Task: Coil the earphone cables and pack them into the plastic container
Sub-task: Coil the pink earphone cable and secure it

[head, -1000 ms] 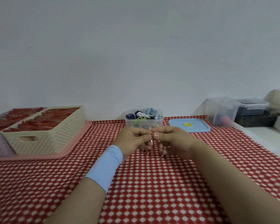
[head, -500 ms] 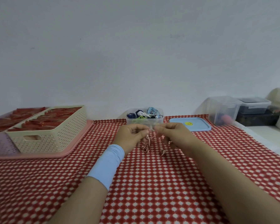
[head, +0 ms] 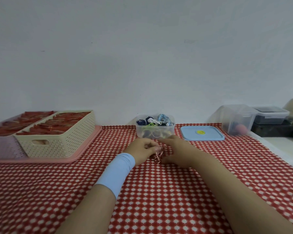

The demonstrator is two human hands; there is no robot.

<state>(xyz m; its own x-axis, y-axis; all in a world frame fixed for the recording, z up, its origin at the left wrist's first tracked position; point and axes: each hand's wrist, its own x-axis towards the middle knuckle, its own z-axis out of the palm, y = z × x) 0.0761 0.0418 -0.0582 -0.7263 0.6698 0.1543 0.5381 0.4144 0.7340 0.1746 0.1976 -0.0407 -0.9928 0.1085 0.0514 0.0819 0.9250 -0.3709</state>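
At the far left the cream basket [head: 57, 134] of red packets plays no part in this. My left hand [head: 142, 151] is low on the cloth [head: 159, 191], its fingers curled in a narrow pinch on the pink cable [head: 159, 154], which sits bunched between my two hands, just short of the container [head: 155, 132]. To coil well, I judge I should pin the loops at one spot with the left and let the right lay each turn evenly over the last, with no slack tail to spring out. My right hand [head: 176, 151] reaches over and under the bundle; whether it really grips it I cannot tell, as its fingertips are hidden. The cable's colour blends into the cloth, so its ends, buds and loop count are hard to make out. The blue lid [head: 202, 134] lies to the right.
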